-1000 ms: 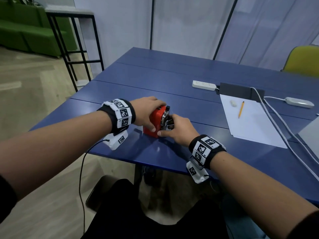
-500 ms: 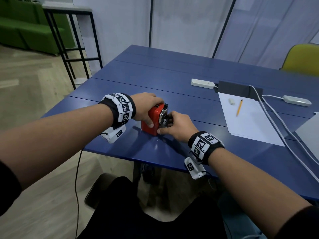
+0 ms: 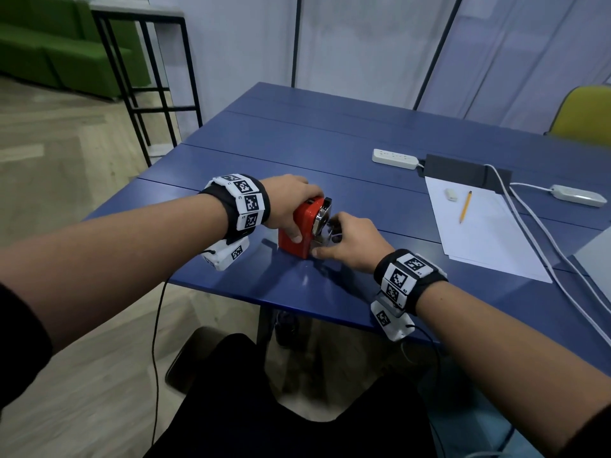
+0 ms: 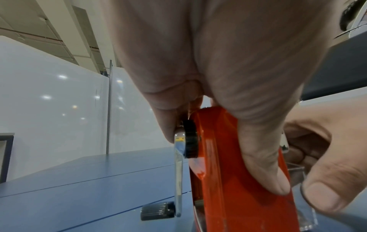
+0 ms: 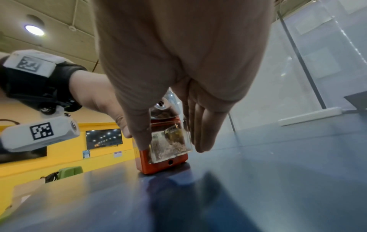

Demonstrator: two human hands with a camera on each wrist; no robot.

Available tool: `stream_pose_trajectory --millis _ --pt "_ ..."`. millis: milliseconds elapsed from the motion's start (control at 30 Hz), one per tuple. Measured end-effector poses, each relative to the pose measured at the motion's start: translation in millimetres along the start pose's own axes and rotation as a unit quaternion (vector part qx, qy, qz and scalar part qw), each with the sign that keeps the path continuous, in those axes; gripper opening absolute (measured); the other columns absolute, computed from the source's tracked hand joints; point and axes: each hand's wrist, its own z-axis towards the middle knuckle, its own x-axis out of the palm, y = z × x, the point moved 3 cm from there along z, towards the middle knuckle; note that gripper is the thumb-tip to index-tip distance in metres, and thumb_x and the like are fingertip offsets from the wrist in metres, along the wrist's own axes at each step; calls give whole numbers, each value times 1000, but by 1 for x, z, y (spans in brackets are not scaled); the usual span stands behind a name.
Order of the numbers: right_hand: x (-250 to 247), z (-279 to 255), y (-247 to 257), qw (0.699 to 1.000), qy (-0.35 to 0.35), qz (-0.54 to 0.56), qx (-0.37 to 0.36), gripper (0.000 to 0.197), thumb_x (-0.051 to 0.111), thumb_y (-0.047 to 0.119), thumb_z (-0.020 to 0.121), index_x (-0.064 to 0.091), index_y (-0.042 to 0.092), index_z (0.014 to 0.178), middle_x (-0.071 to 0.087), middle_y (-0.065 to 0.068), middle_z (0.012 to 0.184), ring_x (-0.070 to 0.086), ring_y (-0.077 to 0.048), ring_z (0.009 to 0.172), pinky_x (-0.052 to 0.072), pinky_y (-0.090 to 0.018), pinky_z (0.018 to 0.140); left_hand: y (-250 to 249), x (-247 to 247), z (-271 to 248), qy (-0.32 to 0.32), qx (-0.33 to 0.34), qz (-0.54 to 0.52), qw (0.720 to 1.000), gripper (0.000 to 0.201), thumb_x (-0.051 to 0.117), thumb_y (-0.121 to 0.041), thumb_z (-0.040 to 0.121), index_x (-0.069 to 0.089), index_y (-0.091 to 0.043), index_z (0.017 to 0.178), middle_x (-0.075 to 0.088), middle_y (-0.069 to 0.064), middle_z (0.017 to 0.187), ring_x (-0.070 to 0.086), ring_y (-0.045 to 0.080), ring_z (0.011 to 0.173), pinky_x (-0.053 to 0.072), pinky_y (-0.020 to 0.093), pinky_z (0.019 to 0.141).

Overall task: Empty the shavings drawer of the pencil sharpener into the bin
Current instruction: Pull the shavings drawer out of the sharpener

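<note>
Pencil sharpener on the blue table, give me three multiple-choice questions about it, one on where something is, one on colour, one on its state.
1. Where does the yellow pencil lie?
A on the white paper
B on the floor
C in the sharpener

2. What colour is the sharpener body?
A green
B red
C white

3. The clear drawer is:
A empty
B holding shavings
C lying on the paper

Answers: A, the pencil rests on the paper. B, the left hand holds the red sharpener. B, shavings fill the drawer between the right hand fingers.

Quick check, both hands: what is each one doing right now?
Left hand: grips the red pencil sharpener, holding it on the table.
Right hand: thumb and fingers pinch the clear shavings drawer.
</note>
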Motion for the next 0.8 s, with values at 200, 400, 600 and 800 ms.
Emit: stream_pose_trajectory --millis 200,400,600,800 --pt "4 6 11 1000 -1 -21 2 66 94 48 69 69 17 122 76 -1 110 72 -20 100 54 -28 84 0 0 1 -1 1 2 1000 95 94 -46 55 49 -27 137 58 3 119 59 29 108 52 48 91" --pt "0 -1 7 999 -5 -38 8 58 91 46 74 68 14 116 74 -3 104 70 -20 92 57 -32 79 -1 -1 0 2 6 7 1000 95 94 -45 58 48 -24 138 57 4 121 59 29 109 52 45 89" --pt "-9 -14 -5 999 -18 -46 12 68 90 51 72 66 12 122 72 -3 108 69 -22 97 60 -39 86 -5 -1 4 4 17 13 1000 95 94 -47 57 47 -24 137 57 3 119 59 29 107 53 47 88" --pt "-20 -25 -24 998 -18 -50 24 68 91 51 70 68 13 121 74 -1 109 70 -18 94 59 -32 84 -3 -5 6 5 17 18 1000 93 94 -45 58 48 -21 136 57 6 119 60 31 105 53 45 87"
